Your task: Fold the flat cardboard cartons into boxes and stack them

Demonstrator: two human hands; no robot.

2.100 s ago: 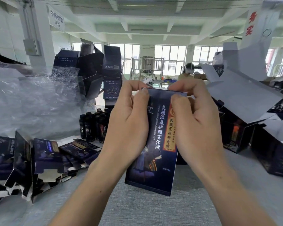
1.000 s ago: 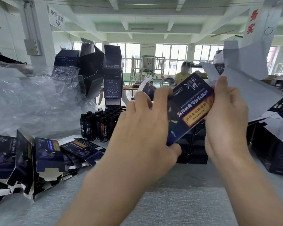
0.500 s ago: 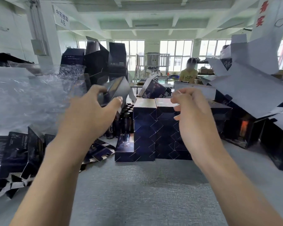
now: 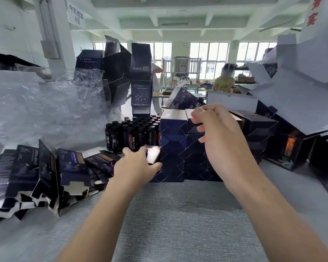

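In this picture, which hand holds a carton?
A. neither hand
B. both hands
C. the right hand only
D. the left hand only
D: the left hand grips a folded carton low beside the stack of boxes, while the right hand is in the air with loosely curled fingers and holds nothing.

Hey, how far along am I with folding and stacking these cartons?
Done: several folded boxes stand stacked in rows on the table. In hand: your left hand grips a single box at the stack's lower left. Your right hand hangs loosely curled, holding nothing. Left: a pile of flat cartons on your left is not yet folded.
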